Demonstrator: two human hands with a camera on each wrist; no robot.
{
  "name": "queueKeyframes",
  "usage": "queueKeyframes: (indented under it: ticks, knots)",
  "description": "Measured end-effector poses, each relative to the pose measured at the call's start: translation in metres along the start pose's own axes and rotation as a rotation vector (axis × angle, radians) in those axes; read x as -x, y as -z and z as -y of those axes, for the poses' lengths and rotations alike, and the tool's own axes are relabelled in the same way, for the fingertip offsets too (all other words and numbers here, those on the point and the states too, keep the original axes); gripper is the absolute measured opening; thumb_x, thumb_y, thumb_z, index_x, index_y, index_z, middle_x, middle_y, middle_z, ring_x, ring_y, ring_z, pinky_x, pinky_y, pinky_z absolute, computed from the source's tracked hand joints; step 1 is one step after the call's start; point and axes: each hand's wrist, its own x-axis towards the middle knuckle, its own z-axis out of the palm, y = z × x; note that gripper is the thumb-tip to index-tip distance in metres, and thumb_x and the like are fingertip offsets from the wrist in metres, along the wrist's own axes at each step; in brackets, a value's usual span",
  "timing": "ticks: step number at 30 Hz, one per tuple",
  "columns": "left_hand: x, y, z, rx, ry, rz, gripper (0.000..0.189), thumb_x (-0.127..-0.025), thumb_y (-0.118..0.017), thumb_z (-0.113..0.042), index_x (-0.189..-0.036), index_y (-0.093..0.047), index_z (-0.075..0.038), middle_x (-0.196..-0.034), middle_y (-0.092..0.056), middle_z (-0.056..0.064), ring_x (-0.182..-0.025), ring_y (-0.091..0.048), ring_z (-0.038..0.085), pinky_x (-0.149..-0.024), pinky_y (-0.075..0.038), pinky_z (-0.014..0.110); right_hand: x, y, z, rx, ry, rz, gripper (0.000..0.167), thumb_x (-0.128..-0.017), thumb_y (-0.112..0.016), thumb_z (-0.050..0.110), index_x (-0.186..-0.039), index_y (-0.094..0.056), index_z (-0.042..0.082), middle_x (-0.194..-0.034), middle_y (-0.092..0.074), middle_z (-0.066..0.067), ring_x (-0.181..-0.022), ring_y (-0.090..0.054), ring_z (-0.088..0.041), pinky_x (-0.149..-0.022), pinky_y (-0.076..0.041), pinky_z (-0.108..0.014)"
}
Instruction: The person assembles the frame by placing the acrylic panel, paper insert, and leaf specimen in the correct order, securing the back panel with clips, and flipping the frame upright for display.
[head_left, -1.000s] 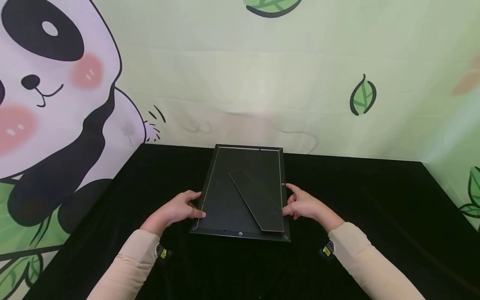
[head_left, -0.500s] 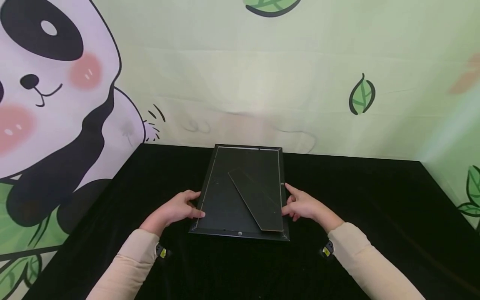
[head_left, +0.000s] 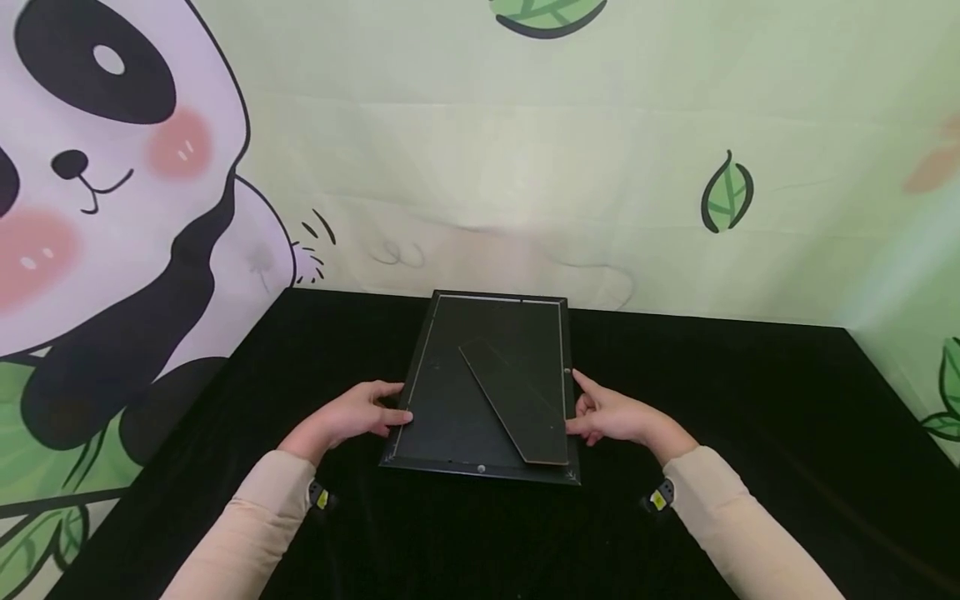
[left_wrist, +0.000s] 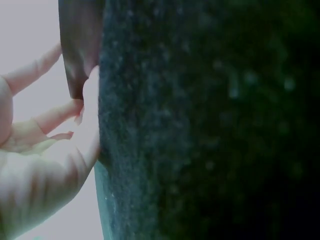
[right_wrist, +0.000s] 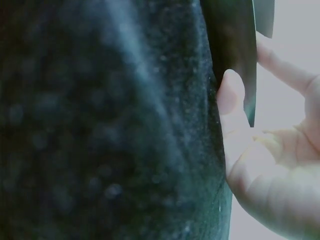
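A black picture frame [head_left: 450,400] lies back side up in the head view, with its slanted easel stand [head_left: 517,408] folded against the backing. On its left side my left hand [head_left: 356,411] grips the edge, index fingertip at the rim and thumb reaching onto the border. My right hand [head_left: 615,412] holds the opposite side, its index finger extended to the rim near a small round fastener and its thumb lower down. The other right fingers are curled. Each wrist view shows a thumb and fingers at the frame's edge, the left thumb [left_wrist: 91,90] and the right thumb [right_wrist: 231,95] overlapping it.
Black cloth [head_left: 712,417] covers the table. Behind it hangs a pale green backdrop [head_left: 450,167] with a printed panda [head_left: 112,192] and leaves. A second small round fastener [head_left: 481,469] sits on the frame's near border.
My left thumb has shifted slightly away from me along the frame's border. The frame stays in place, and the right hand looks nearly unchanged.
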Motion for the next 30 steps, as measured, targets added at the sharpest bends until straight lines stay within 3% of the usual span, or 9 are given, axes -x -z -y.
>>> queueKeyframes:
  ticks: [11,18,30]
  knots:
    - [-0.011,0.008,0.004,0.064,-0.02,0.01,0.056,-0.099,-0.055,-0.018,-0.144,-0.035,0.008,-0.131,-0.051,0.025,-0.107,-0.061,0.028,-0.089,-0.053,0.042,-0.002,0.001,-0.005,-0.026,-0.007,0.002,0.097,-0.091,-0.066,0.019,-0.153,0.006,0.002,-0.088,-0.051,-0.009,-0.081,-0.058,-0.021,-0.079,-0.052,-0.034]
    - [-0.016,0.011,0.004,0.098,-0.012,0.03,0.062,-0.095,-0.06,-0.017,-0.144,-0.033,0.009,-0.12,-0.054,0.022,-0.104,-0.061,0.026,-0.088,-0.052,0.044,-0.003,0.001,-0.006,-0.033,-0.007,-0.002,0.096,-0.091,-0.066,0.018,-0.153,0.005,0.001,-0.088,-0.05,-0.009,-0.081,-0.057,-0.021,-0.079,-0.052,-0.035]
    - [-0.022,0.011,-0.003,0.127,0.054,-0.033,0.065,-0.088,-0.07,-0.015,-0.141,-0.041,0.008,-0.109,-0.062,0.016,-0.09,-0.063,0.021,-0.086,-0.054,0.041,-0.003,0.0,-0.002,-0.037,-0.029,-0.017,0.098,-0.09,-0.068,0.016,-0.153,0.005,0.002,-0.088,-0.05,-0.009,-0.08,-0.057,-0.021,-0.079,-0.052,-0.035]
